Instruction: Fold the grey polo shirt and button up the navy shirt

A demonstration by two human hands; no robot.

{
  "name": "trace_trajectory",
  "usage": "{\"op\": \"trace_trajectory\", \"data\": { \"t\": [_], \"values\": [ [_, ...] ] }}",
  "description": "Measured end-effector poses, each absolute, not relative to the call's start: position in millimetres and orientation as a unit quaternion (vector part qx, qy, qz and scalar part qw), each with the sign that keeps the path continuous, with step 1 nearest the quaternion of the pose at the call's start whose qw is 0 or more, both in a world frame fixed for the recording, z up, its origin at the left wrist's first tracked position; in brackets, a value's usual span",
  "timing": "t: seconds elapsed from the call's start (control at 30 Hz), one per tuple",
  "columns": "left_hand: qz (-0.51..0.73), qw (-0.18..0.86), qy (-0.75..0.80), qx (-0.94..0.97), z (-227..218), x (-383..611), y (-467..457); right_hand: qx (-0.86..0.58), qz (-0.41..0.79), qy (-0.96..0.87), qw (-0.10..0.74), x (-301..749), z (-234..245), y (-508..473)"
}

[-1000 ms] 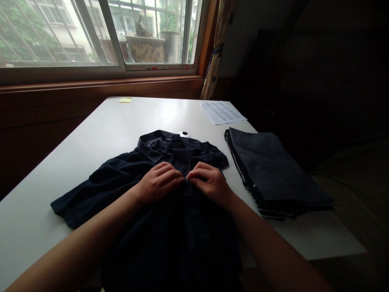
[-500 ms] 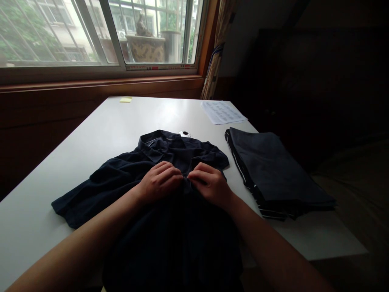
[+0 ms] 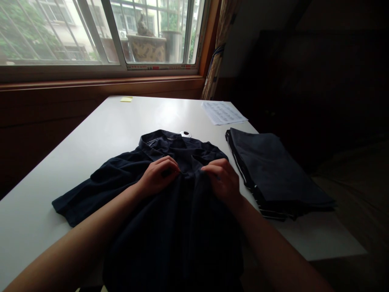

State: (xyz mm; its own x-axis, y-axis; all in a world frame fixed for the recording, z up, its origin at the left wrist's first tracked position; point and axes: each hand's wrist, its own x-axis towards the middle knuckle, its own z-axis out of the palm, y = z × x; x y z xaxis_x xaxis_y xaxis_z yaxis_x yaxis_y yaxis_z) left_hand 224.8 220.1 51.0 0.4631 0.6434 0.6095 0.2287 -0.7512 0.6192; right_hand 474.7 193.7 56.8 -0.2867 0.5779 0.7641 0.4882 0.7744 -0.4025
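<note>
A dark navy shirt (image 3: 112,174) lies spread on the white table, its collar toward the window and its lower part hanging toward me over the near edge. My left hand (image 3: 159,174) pinches the left front edge of the shirt below the collar. Across a small gap, my right hand (image 3: 222,177) pinches the right front edge. Between the two hands the front stands parted, with dark cloth inside. Any buttons are too dark to make out.
On the white table (image 3: 73,150), a stack of folded dark cloth (image 3: 273,166) lies at the right. Printed sheets (image 3: 224,112) and a yellow sticky note (image 3: 126,99) lie at the back. A small round white object (image 3: 185,134) sits just beyond the collar.
My hands were together at the shirt front and have drawn apart, the right one moving rightward. The front edges have parted between them.
</note>
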Motion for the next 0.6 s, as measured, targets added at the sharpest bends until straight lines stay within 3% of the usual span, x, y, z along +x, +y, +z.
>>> {"op": "trace_trajectory", "data": {
  "t": [0.27,0.4,0.6],
  "values": [
    [0.53,0.345,0.306,0.712,49,212,228,-0.435,0.256,-0.558,0.659,494,59,216],
    [0.53,0.373,0.311,0.695,47,210,229,-0.455,0.349,-0.472,0.67,501,53,225],
    [0.482,0.367,0.264,0.75,50,214,227,-0.434,0.378,-0.47,0.669,497,56,226]
  ]
}}
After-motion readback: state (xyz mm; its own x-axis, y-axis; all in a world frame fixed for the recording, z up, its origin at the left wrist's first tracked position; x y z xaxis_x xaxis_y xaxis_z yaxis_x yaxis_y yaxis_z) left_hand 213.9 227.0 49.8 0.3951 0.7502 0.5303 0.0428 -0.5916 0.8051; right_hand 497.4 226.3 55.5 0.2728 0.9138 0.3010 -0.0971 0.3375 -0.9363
